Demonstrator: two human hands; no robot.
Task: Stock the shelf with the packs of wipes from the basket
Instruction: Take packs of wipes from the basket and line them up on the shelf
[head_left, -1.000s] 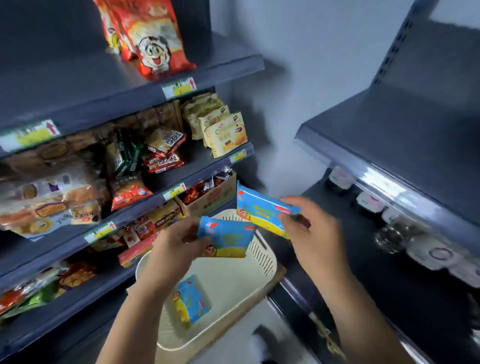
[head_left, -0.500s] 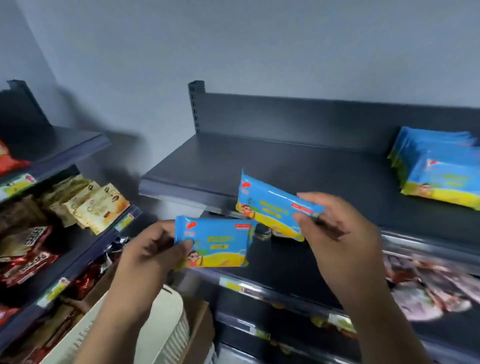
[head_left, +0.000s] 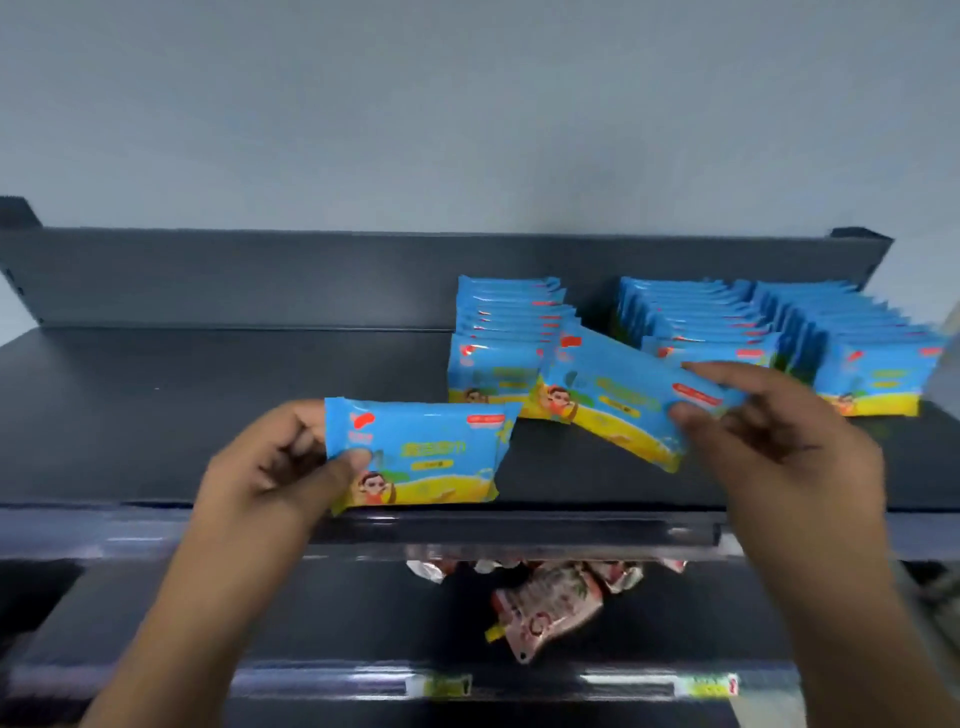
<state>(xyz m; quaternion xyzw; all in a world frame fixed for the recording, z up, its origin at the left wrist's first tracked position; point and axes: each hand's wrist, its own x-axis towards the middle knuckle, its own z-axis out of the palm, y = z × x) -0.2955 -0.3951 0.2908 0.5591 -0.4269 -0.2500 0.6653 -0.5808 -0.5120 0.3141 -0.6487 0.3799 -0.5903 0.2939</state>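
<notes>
My left hand (head_left: 275, 467) grips a blue and yellow pack of wipes (head_left: 431, 457) by its left end, above the front of the dark shelf (head_left: 182, 405). My right hand (head_left: 769, 436) pinches a second, tilted pack (head_left: 618, 400) by its right end, just in front of a row of standing packs (head_left: 504, 332). Two more rows of packs (head_left: 696, 322) stand on the shelf further right. The basket is out of view.
The shelf's left half is bare, with a dark back panel (head_left: 260, 275) and a grey wall behind. Below, a lower shelf holds red and white snack bags (head_left: 550, 603); price tags (head_left: 441, 686) line its front rail.
The view has swung right from the basket and snack shelves to face the wipes shelf. Both hands have carried their packs up over the shelf, the right one reaching the stocked rows.
</notes>
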